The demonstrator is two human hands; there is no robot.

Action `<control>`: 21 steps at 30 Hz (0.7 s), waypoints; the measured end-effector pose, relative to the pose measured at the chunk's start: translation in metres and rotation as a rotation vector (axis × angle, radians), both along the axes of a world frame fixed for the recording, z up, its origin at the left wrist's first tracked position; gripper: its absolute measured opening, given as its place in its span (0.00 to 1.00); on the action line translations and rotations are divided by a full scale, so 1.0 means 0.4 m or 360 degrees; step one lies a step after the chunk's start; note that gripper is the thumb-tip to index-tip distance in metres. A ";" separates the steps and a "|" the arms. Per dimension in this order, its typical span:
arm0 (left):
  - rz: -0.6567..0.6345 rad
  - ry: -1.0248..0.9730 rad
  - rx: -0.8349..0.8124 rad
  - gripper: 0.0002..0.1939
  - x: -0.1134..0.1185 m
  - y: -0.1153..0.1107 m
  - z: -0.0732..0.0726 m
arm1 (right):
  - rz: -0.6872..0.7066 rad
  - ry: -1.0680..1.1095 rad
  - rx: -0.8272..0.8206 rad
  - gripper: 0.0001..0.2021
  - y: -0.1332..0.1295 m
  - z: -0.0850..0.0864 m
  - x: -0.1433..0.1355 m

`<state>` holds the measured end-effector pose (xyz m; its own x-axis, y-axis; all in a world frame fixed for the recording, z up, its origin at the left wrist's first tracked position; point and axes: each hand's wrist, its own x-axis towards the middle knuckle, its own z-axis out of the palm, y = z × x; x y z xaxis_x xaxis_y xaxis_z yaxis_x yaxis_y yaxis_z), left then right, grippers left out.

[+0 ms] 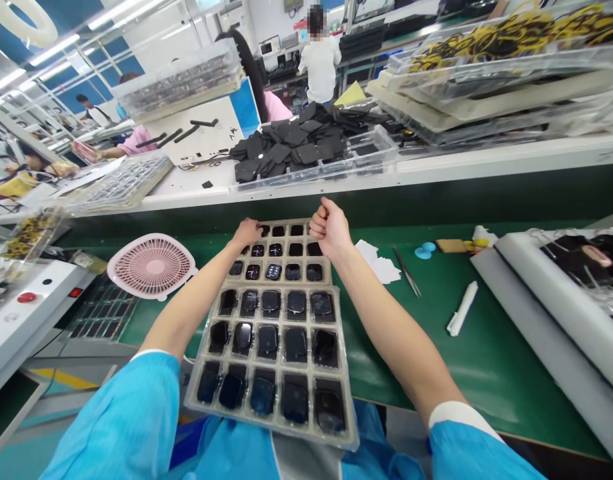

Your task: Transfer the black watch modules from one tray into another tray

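My left hand (248,233) is at the far left corner of the back tray (277,283), its fingers closed around a smartwatch (265,231) in the corner pocket. My right hand (329,228) is curled into a fist over the far right edge of that tray; whatever its fingers hold, if anything, is hidden. Square smartwatches sit in rows of pockets, and a few, such as the lit smartwatch (273,272), show bright screens. Nearer my body, a front tray (279,360) carries more dark smartwatches and overhangs the bench edge.
A pink basket-like lid (156,265) lies left on the green bench (411,347). Rightward are torn white paper (377,262), tweezers (407,272), a white pen (463,309) and a grey rack (551,320). A shelf behind holds black pieces (296,141). A co-worker (320,63) stands beyond.
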<state>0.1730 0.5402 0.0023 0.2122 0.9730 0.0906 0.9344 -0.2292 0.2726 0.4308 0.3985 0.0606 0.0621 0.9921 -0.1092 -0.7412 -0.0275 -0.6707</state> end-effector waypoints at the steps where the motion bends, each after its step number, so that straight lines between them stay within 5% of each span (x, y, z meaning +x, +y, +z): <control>1: 0.0020 -0.0007 -0.0013 0.11 0.002 0.003 0.002 | -0.0003 -0.0014 0.0001 0.22 0.002 -0.001 0.000; 8: 0.0069 -0.0391 0.0032 0.08 -0.001 -0.046 0.026 | 0.0065 -0.0420 0.0065 0.27 0.007 -0.022 -0.027; 13: 0.0056 -0.0640 0.0098 0.14 0.006 -0.095 0.053 | 0.0091 -0.1055 0.0231 0.28 -0.005 -0.027 -0.043; 17: -0.0109 -0.1065 0.0095 0.18 0.048 -0.162 0.104 | -0.0098 -0.1597 0.0362 0.26 -0.014 -0.032 -0.051; 21: -0.0313 -0.1348 0.0054 0.18 0.130 -0.268 0.167 | -0.0251 -0.1669 0.0287 0.22 -0.021 -0.038 -0.058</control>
